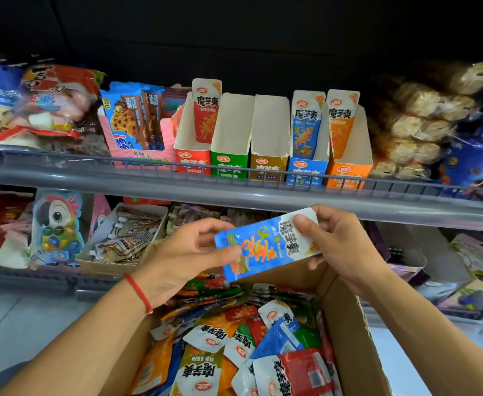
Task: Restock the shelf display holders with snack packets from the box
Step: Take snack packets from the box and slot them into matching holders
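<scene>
Blue snack packet point(266, 243) is pinched at both ends by your left hand point(188, 252) and right hand point(340, 241). You hold it over the cardboard box point(346, 324)

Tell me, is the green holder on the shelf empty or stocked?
Empty: the green holder shows only bare cardboard inside, no packet standing in it.

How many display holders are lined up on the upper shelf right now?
5, side by side: red holder, green holder, brown holder, blue holder, orange holder. More could be hidden behind neighbouring goods.
</scene>
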Motion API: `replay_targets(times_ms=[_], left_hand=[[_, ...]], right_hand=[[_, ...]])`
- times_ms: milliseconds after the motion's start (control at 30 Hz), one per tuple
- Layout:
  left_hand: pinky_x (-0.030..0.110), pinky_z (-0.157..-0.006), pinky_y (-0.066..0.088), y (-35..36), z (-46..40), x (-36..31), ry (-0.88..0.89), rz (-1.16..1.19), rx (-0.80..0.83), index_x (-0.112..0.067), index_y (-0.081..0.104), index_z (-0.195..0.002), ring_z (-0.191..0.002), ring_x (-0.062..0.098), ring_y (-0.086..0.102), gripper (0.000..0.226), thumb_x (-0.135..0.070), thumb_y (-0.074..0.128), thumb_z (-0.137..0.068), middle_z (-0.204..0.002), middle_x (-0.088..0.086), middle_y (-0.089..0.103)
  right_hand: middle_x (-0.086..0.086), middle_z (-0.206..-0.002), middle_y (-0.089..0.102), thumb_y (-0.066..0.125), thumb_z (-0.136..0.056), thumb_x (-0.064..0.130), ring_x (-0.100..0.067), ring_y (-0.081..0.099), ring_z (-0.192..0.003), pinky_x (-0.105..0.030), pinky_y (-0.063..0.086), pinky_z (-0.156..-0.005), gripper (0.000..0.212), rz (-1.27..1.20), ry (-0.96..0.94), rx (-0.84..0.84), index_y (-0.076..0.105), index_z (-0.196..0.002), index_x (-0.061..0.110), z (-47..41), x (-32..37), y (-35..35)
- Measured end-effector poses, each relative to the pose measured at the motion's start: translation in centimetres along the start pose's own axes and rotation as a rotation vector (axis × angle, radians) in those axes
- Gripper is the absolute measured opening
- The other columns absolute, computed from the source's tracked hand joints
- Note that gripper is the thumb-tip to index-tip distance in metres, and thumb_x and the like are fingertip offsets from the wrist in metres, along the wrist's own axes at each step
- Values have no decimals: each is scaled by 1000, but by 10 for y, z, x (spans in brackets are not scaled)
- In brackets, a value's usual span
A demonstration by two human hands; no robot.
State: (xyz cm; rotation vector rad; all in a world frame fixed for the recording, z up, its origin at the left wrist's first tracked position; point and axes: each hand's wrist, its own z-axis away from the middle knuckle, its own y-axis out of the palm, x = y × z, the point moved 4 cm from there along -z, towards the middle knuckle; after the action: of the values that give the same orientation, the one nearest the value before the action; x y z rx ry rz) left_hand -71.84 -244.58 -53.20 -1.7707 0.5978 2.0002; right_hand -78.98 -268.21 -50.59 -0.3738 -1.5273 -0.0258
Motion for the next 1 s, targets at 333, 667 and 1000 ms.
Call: replay_targets(times_ms=[333, 667, 1000], left_hand=[[23, -68, 60, 3, -4, 4, 37, -197, -33, -10, 75, -102, -86, 15, 76, 38, -21, 83, -67, -96, 4, 80], [23, -70, 60, -17, -20, -9, 103, -246, -181, -28, 73, -112, -89, 11, 73, 29, -27, 80, -84, -101, -4, 77], [36, -82, 62, -23, -40, -3, 33, -303, -34, -34, 71, -111, -91, 17, 74, 25, -29, 77, -88, -98, -4, 77]], right_hand=[[-5, -102, 79, 71, -93, 23, -21, 76, -90, -25, 57, -62, 28, 72, 85, 249, 66, -119, 14, 1, 0, 1], [2, -89, 69, 77, -89, 25, -19, 67, -75, -40, 56, -67, 21, 805, -404, -293, 63, -104, 19, -49, 143, -82], [-13, -141, 58, 77, -90, 31, -33, 56, -129, -43, 48, -102, 66, 1170, -188, -313, 48, -148, 17, -173, 187, -80]])
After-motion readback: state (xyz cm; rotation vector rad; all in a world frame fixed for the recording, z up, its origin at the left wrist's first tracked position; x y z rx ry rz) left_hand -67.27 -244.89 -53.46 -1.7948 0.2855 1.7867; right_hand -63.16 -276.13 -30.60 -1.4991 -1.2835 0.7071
